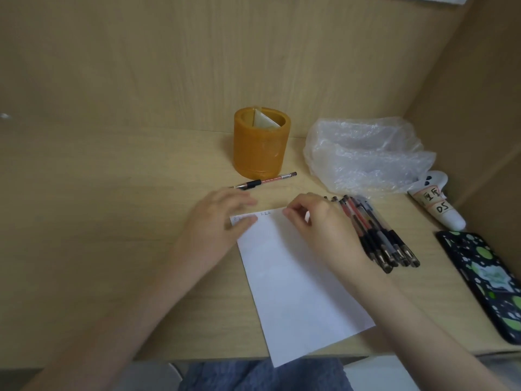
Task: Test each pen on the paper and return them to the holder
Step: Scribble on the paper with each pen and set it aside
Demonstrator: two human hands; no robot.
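Note:
A white sheet of paper (293, 277) lies on the wooden desk (112, 221), its near corner over the front edge, with small marks along its top edge. My left hand (222, 221) rests on the paper's top left corner, fingers fairly straight. My right hand (318, 224) sits at the top right corner with fingers curled; whether it pinches the paper's edge is unclear. A bundle of several pens (377, 232) lies just right of that hand. One pen (265, 180) lies alone in front of the orange cylindrical holder (260, 148), which shows no pens inside.
A crumpled clear plastic bag (366, 153) sits right of the holder. A white tube with handwritten labels (434, 204) and a phone in a dark spotted case (485, 280) lie at the desk's right edge. Wooden panels close off the back and right side.

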